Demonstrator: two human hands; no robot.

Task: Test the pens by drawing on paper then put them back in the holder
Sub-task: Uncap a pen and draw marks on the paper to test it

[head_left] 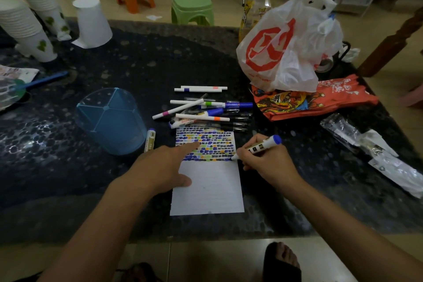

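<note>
Right hand point(263, 158) hides marker point(261, 146) barrel; tip seemingly touches paper point(210, 188).

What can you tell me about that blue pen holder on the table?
The holder looks like translucent blue plastic, rounded, with thin ribs dividing it into compartments. It seems to lie tipped over on the dark table, left of the paper, and looks empty. A marker lies against its right side.

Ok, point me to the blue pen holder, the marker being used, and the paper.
blue pen holder point(114, 126), head view, on its translucent side wall.
marker point(258, 147), head view, on the labelled barrel in the right hand point(267, 162).
paper point(210, 190), head view, on the blank lower half.
</note>
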